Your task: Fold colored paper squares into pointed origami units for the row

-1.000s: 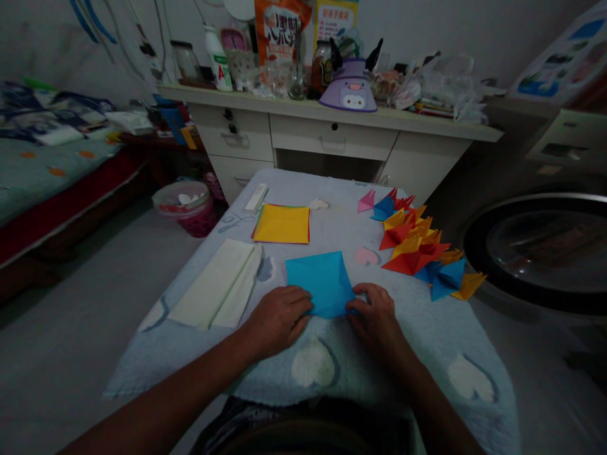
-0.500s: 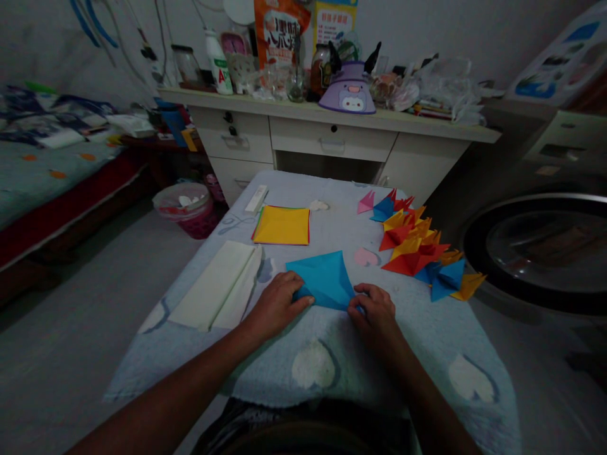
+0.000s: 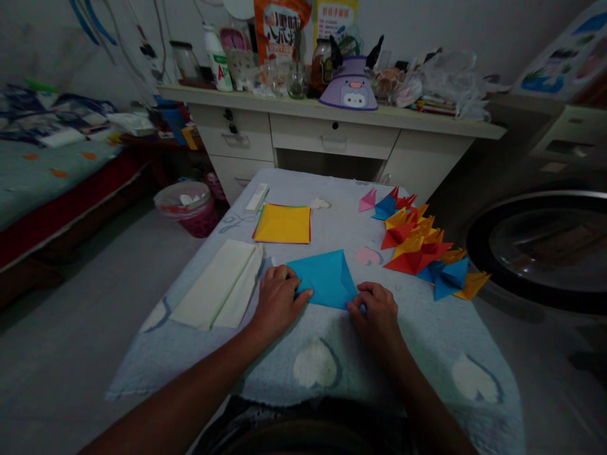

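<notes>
The blue folded paper (image 3: 327, 281), flat with a pointed top, lies on the tabletop (image 3: 417, 328) between the grips: left hand (image 3: 277, 297) open, pressing its left edge; right hand (image 3: 377, 313) pinching its near corner.

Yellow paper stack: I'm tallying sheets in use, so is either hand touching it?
No, the yellow paper stack lies farther back, while the left hand and right hand both touch the blue paper.

Matt blue paper sheet (image 3: 325, 279) on rough terry-cloth table cover (image 3: 427, 341), w/ matt finish.
</notes>
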The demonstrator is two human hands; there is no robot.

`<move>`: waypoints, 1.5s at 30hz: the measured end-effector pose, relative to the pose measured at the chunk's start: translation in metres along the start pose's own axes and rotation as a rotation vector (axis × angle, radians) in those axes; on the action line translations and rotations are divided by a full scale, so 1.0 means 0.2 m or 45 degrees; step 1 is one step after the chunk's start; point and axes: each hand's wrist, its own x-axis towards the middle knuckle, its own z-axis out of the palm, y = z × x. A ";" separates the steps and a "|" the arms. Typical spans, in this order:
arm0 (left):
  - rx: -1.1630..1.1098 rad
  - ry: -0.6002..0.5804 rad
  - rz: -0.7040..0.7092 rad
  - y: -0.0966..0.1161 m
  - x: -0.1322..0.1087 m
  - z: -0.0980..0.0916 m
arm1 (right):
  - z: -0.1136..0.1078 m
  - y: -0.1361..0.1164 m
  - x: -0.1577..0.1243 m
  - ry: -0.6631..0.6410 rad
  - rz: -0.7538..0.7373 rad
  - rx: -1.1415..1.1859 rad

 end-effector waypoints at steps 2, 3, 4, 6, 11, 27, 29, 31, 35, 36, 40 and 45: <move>0.019 0.007 -0.005 0.01 0.00 0.00 | 0.00 -0.01 0.00 -0.003 0.015 0.000; 0.031 0.006 -0.016 0.01 0.00 0.00 | 0.00 -0.01 0.00 -0.001 0.020 -0.002; 0.043 0.001 -0.026 0.02 0.00 -0.01 | 0.00 -0.01 0.00 0.002 0.023 -0.006; 0.065 0.000 -0.034 0.03 0.00 -0.01 | 0.00 -0.01 0.00 0.009 0.024 -0.013; 0.095 0.027 -0.027 0.04 -0.01 0.00 | 0.01 0.01 0.00 0.013 0.030 -0.013; 0.097 -0.011 0.568 0.05 -0.06 0.04 | 0.03 0.02 0.00 0.020 -0.007 -0.089; 0.125 -0.050 0.645 0.05 -0.07 0.05 | 0.02 0.02 0.01 0.001 0.004 -0.102; 0.175 -0.046 0.659 0.05 -0.09 0.06 | 0.01 0.01 0.01 -0.007 0.009 -0.111; 0.247 -0.078 0.616 0.07 -0.12 0.07 | 0.01 0.01 0.00 -0.004 0.001 -0.115; 0.247 -0.100 0.594 0.08 -0.13 0.07 | 0.01 0.01 0.00 -0.003 0.002 -0.116; 0.254 -0.132 0.533 0.10 -0.16 0.07 | 0.01 0.02 0.00 -0.014 0.008 -0.134; 0.258 -0.161 0.472 0.10 -0.17 0.07 | 0.01 0.02 0.00 -0.021 0.008 -0.146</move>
